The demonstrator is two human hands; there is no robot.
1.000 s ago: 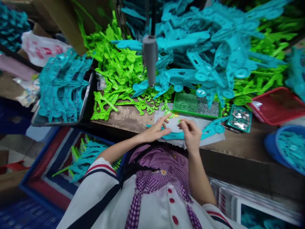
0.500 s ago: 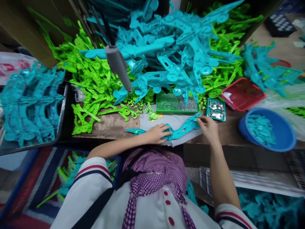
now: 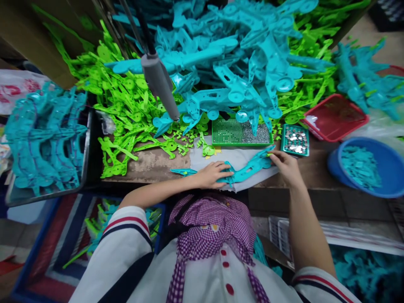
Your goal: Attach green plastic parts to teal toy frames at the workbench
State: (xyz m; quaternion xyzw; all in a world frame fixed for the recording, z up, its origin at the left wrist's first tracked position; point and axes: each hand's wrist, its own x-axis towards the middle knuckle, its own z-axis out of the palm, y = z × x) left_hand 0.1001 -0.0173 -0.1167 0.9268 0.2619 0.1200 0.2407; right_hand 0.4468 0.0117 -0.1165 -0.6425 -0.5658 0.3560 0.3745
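A long turquoise plastic part (image 3: 251, 169) lies on a grey cloth (image 3: 202, 156) at the table's front edge. My left hand (image 3: 212, 174) lies over its middle, fingers curled onto it and holding it down. At the part's right end, the thumb and fingers of my right hand (image 3: 285, 166) pinch a small lime-green plastic piece (image 3: 269, 155) against it. Just behind the cloth is a green tray (image 3: 241, 145) of small metal pieces. To its right sits a smaller green tray (image 3: 296, 152) of shiny round discs.
Turquoise parts (image 3: 202, 54) and lime-green parts (image 3: 123, 101) are heaped behind. A grey hanging screwdriver (image 3: 160, 86) points down above them. At the right are a red tray (image 3: 337, 118) and a blue basin (image 3: 394, 172). A black crate (image 3: 85, 168) of turquoise parts is at the left.
The whole view has shifted slightly, so the bench and both hands appear a little further right. Both hands keep about the same place on the turquoise part.
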